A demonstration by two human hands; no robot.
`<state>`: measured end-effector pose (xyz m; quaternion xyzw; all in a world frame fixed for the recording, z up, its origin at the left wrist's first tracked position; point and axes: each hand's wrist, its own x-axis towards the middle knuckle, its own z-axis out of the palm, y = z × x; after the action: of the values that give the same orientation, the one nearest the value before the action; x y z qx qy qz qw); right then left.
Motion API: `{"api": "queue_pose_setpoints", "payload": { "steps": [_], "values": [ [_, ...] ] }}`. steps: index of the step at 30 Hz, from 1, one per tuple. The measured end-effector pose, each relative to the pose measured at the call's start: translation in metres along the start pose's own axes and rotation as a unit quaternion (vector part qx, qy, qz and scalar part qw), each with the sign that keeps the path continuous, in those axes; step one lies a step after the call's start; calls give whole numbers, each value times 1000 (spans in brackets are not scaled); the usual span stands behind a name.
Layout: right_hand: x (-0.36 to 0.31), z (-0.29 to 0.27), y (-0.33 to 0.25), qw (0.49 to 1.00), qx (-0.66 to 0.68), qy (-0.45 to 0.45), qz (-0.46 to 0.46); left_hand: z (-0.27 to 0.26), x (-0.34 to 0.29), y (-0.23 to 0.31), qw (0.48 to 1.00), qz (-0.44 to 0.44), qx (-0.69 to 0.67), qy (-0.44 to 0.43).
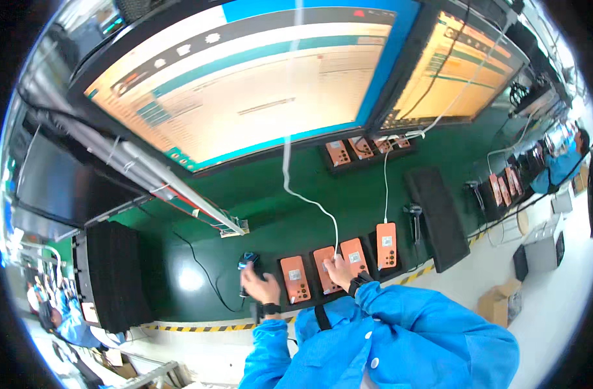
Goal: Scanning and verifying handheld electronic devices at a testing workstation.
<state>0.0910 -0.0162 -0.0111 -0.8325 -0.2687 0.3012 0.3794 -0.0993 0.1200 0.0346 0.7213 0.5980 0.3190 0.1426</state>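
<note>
Orange phones lie backs up in a row on a black mat (pixel 312 295) at the table's near edge. My right hand (pixel 340 272) rests over the second phone (pixel 321 259) from the left, its fingers pinched at the end of a white cable (pixel 321 209). The fingers partly cover that phone and the cable's tip. Left of the row, my left hand (pixel 260 286) hovers with its fingers apart, holding nothing. Just beyond it is a small dark blue and black handheld device (pixel 247 259), probably a scanner. The rightmost phone (pixel 386 246) has another white cable (pixel 386 185) at its top end.
Two large monitors (pixel 264 84) (pixel 449 71) overhang the green table (pixel 244 194). More orange phones (pixel 338 153) sit beneath them. A black pad (pixel 437 217) and a dark scanner (pixel 415 223) are at right, a black-covered box (pixel 118 272) at left. A metal post (pixel 199 200) stands between.
</note>
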Motion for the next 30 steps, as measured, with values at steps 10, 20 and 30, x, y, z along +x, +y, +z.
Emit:
{"api": "queue_pose_setpoints", "payload": {
  "steps": [10, 20, 30],
  "values": [
    [16, -19, 10, 982, 167, -49, 70, 21, -7, -104, 963, -188, -49, -189],
    [14, 2, 41, 982, 154, -104, -31, 7, -96, 25, 931, -51, -152, -329],
    [22, 6, 48, 974, 190, -110, -49, 21, -115, 37, 941, -7, -58, -335]
  ]
}}
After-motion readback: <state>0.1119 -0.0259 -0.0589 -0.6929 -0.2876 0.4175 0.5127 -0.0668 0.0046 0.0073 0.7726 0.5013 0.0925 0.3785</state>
